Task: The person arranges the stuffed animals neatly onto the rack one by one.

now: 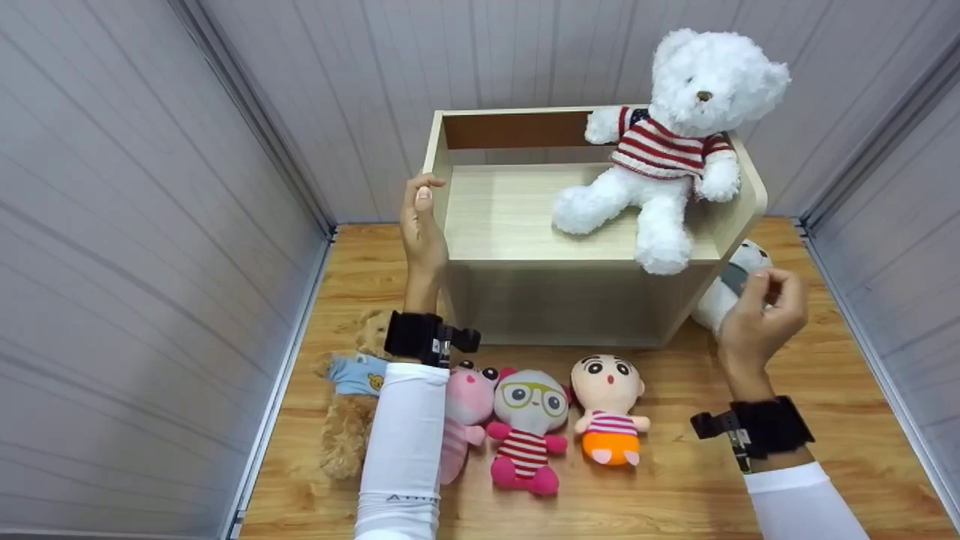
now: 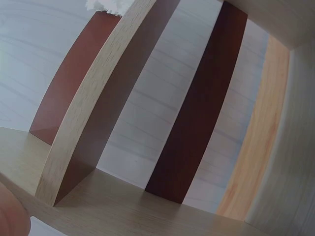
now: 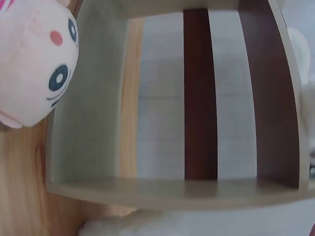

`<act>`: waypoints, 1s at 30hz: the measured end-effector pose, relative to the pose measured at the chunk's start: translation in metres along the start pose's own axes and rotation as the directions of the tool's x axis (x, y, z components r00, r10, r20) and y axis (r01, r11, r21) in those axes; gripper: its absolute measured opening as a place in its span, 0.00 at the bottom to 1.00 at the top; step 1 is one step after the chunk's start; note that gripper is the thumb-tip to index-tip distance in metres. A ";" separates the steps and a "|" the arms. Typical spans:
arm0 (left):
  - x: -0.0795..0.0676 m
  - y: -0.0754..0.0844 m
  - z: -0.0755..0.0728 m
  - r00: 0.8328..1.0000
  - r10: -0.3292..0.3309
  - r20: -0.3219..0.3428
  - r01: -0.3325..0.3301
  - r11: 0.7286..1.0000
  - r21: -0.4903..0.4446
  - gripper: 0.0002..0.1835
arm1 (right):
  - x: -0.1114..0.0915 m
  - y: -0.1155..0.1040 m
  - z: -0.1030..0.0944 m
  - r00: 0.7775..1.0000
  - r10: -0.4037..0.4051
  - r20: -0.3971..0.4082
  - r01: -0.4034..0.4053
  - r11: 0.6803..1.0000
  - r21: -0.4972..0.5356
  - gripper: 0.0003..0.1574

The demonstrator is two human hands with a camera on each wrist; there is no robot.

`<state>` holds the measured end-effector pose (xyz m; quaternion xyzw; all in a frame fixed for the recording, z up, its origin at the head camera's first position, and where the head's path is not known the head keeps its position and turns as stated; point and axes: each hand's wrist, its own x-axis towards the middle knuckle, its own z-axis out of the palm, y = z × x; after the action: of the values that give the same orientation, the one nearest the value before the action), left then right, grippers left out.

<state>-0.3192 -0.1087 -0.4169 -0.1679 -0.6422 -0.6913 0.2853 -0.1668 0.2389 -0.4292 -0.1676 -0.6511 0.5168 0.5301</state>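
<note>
A small pale-wood shelf unit [image 1: 525,214] stands against the back wall. My left hand [image 1: 424,232] grips the front edge of its left side panel, fingertips reaching over the edge. On the upper board, toward the right end, sits a white teddy bear [image 1: 667,157] in a red-and-white striped sweater. My right hand [image 1: 763,315] is raised right of the unit, its fingers loosely curled with nothing visible in them. Partly behind that hand, a white plush toy [image 1: 716,304] with a grey patch stands beside the right panel. The lower compartment [image 3: 162,98] shows no toy inside.
On the floor before the unit lie a brown bear [image 1: 349,427] in a blue shirt, partly behind my left arm, a pink plush [image 1: 469,397], a grey-headed plush with yellow glasses [image 1: 525,446] and a doll in orange shorts [image 1: 611,420]. Grey panel walls [image 1: 150,262] enclose the space.
</note>
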 end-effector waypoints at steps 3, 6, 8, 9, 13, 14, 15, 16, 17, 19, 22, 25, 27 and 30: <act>0.000 0.000 -0.001 1.000 -0.001 0.003 0.001 1.000 0.001 0.21 | 0.011 0.023 -0.008 0.997 0.072 -0.035 -0.073 0.997 -0.026 0.17; 0.001 0.000 -0.001 1.000 0.003 -0.002 -0.003 1.000 0.004 0.20 | 0.023 0.051 -0.015 0.987 0.158 -0.027 -0.160 0.982 -0.104 0.11; 0.001 0.000 -0.001 1.000 0.005 -0.003 -0.005 1.000 0.001 0.20 | 0.028 0.067 -0.019 0.977 0.213 -0.011 -0.212 0.963 -0.167 0.09; 0.001 0.000 -0.001 1.000 0.005 -0.004 -0.005 1.000 -0.001 0.20 | 0.029 0.073 -0.021 0.972 0.235 -0.005 -0.231 0.953 -0.198 0.08; 0.000 -0.001 -0.002 1.000 0.003 -0.009 -0.003 1.000 0.000 0.20 | 0.030 0.093 -0.027 0.952 0.305 0.028 -0.282 0.909 -0.305 0.06; 0.000 0.000 -0.002 1.000 0.003 -0.010 -0.003 1.000 0.000 0.20 | 0.030 0.097 -0.029 0.944 0.326 0.041 -0.294 0.894 -0.338 0.05; 0.000 0.000 -0.002 1.000 0.004 -0.010 -0.004 1.000 0.001 0.20 | 0.029 0.101 -0.031 0.934 0.352 0.055 -0.308 0.875 -0.374 0.05; 0.000 0.001 -0.002 1.000 0.005 -0.010 -0.005 1.000 0.004 0.20 | 0.028 0.105 -0.032 0.922 0.380 0.070 -0.319 0.851 -0.417 0.06; 0.000 0.001 -0.002 1.000 0.005 -0.009 -0.005 1.000 0.004 0.20 | 0.028 0.108 -0.034 0.907 0.410 0.089 -0.326 0.823 -0.466 0.08; 0.000 0.001 -0.001 1.000 0.006 -0.002 -0.006 1.000 0.006 0.20 | 0.027 0.115 -0.038 0.872 0.472 0.132 -0.330 0.764 -0.554 0.13; 0.000 0.002 -0.001 1.000 0.002 0.003 -0.002 1.000 0.006 0.19 | 0.025 0.126 -0.046 0.827 0.523 0.207 -0.294 0.716 -0.633 0.21; -0.001 0.002 0.000 1.000 -0.002 0.003 0.002 1.000 -0.003 0.19 | 0.022 0.133 -0.052 0.791 0.546 0.274 -0.240 0.691 -0.682 0.27; -0.001 0.001 0.001 1.000 0.001 -0.002 -0.001 1.000 -0.010 0.19 | 0.021 0.137 -0.055 0.763 0.568 0.307 -0.210 0.668 -0.714 0.31; 0.000 0.000 0.001 1.000 0.014 -0.004 -0.014 1.000 -0.016 0.20 | 0.020 0.143 -0.059 0.720 0.607 0.336 -0.174 0.627 -0.759 0.35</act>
<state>-0.3192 -0.1074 -0.4164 -0.1732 -0.6351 -0.6947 0.2899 -0.1706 0.3423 -0.5464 -0.3332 -0.8623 0.3730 0.0793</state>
